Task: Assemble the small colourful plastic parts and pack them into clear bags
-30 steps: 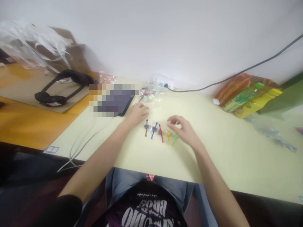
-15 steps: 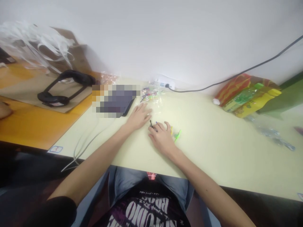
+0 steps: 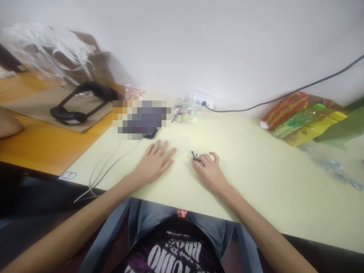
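Note:
My left hand (image 3: 153, 162) lies palm down on the pale yellow table (image 3: 176, 185), fingers spread. A faint sheet of clear plastic (image 3: 182, 147) seems to lie at its fingertips. My right hand (image 3: 211, 172) rests to the right, its fingers curled over a small black piece (image 3: 193, 154) that pokes out past the thumb and index finger. Bits of blue and yellow show behind the fingers; the rest is hidden under the hand. Beyond both hands, a clear bag (image 3: 186, 113) with small colourful pieces lies near the wall.
A blurred-out dark tablet-like device (image 3: 143, 119) lies at left with white cables (image 3: 113, 165). A black headset-like frame (image 3: 82, 104) sits on cardboard. By the wall are a power strip (image 3: 203, 100) and black cord. Bottles (image 3: 309, 123) and crumpled plastic (image 3: 331, 165) lie right. Another person's arm (image 3: 10, 125) shows far left.
My left hand has drawn back toward me and left, away from the bag. My right hand has shifted right with the small pieces, and the green piece beside it is now hidden.

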The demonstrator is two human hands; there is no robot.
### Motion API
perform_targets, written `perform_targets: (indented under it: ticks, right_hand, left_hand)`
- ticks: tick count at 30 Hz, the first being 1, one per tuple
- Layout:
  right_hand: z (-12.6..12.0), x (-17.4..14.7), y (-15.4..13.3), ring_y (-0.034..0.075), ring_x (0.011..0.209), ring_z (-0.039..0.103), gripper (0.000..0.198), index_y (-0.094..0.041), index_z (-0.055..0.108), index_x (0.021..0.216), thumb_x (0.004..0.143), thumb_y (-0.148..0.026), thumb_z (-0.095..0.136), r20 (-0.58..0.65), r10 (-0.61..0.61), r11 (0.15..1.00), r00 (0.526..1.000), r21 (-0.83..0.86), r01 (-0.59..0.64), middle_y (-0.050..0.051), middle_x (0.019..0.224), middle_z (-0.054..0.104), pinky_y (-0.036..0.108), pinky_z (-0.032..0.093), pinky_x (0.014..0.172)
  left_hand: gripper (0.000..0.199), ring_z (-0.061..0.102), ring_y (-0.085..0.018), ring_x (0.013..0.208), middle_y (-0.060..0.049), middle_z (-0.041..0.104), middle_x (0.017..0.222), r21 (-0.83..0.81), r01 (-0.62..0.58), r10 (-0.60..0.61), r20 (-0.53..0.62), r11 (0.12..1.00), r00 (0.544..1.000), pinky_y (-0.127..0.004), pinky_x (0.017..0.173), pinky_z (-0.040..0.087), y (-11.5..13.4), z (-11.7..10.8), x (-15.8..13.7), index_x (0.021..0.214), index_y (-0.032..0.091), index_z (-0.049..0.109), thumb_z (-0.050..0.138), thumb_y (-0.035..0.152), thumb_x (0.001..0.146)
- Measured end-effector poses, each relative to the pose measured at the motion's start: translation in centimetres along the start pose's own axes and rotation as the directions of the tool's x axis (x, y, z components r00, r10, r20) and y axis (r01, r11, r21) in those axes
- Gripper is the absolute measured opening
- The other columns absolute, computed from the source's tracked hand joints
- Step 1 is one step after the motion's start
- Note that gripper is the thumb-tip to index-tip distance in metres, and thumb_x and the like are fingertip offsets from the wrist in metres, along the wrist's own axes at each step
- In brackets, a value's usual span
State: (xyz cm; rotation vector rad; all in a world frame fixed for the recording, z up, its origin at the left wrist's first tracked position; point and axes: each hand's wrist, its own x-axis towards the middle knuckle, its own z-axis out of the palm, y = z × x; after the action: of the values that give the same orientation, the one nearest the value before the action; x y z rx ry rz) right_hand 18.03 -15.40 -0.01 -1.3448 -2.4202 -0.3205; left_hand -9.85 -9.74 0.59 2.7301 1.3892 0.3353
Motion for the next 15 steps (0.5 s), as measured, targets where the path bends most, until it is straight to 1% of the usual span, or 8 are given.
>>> perform_targets:
  ticks: [2,4,6,9,12,15]
  right_hand:
    - [-0.3,-0.2,0.2,0.022,0.103,0.058,0.024,-0.021,0.067,0.102,0.1,-0.007,0.047,-0.014,0.003,1.0,1.0,0.019,-0.003,0.007,0.098,0.068,0.051,0.023,0.114]
    - [-0.5,-0.1,0.2,0.022,0.107,0.059,0.019,-0.022,0.067,0.104,0.103,-0.014,0.049,-0.04,0.0,0.998,0.999,0.063,0.003,0.007,0.101,0.07,0.051,0.023,0.114]
    - [-0.7,0.1,0.1,0.022,0.111,0.06,0.016,-0.022,0.067,0.106,0.105,-0.02,0.051,-0.068,-0.006,0.994,0.998,0.107,0.013,0.007,0.104,0.073,0.051,0.022,0.115]
    - [-1.0,0.4,-0.1,0.022,0.112,0.063,0.017,-0.022,0.068,0.108,0.106,-0.021,0.051,-0.109,0.009,0.986,0.994,0.167,0.01,0.006,0.104,0.075,0.05,0.023,0.114]
    - [-1.4,0.5,0.0,0.02,0.108,0.066,0.016,-0.023,0.069,0.108,0.105,-0.023,0.053,-0.151,0.063,0.96,0.986,0.28,-0.018,0.004,0.104,0.076,0.05,0.026,0.113]
    - [-2.4,0.8,0.1,0.019,0.101,0.069,0.015,-0.024,0.07,0.105,0.104,-0.024,0.056,-0.211,0.177,0.897,0.961,0.437,-0.069,0.003,0.102,0.076,0.051,0.029,0.114]
  left_hand:
    - [0.052,0.018,-0.039,0.159,-0.006,0.027,0.17,-0.007,-0.011,0.011,-0.007,1.0,1.0,-0.063,0.126,0.022,0.3,-0.3,0.0,0.156,0.037,0.042,0.038,0.053,0.106]
    - [0.055,0.018,-0.04,0.158,-0.008,0.027,0.17,-0.014,-0.038,0.038,-0.003,0.999,0.999,-0.065,0.125,0.021,0.5,-0.6,0.6,0.156,0.035,0.042,0.041,0.056,0.105]
    - [0.059,0.019,-0.04,0.158,-0.009,0.027,0.169,-0.027,-0.073,0.073,0.012,0.997,0.997,-0.066,0.125,0.019,0.6,-0.6,1.7,0.157,0.034,0.04,0.041,0.06,0.104]
    - [0.063,0.022,-0.038,0.157,-0.01,0.029,0.169,-0.063,-0.109,0.111,0.026,0.992,0.994,-0.063,0.125,0.02,0.8,-0.1,3.8,0.158,0.032,0.037,0.039,0.063,0.104]
    - [0.06,0.027,-0.037,0.154,-0.01,0.035,0.165,-0.097,-0.152,0.155,0.021,0.984,0.988,-0.06,0.124,0.022,1.1,0.5,5.6,0.157,0.031,0.04,0.035,0.06,0.105]
    - [0.053,0.035,-0.035,0.146,-0.011,0.044,0.156,-0.106,-0.193,0.194,-0.008,0.975,0.981,-0.057,0.121,0.027,1.4,0.9,7.1,0.152,0.031,0.048,0.032,0.055,0.108]
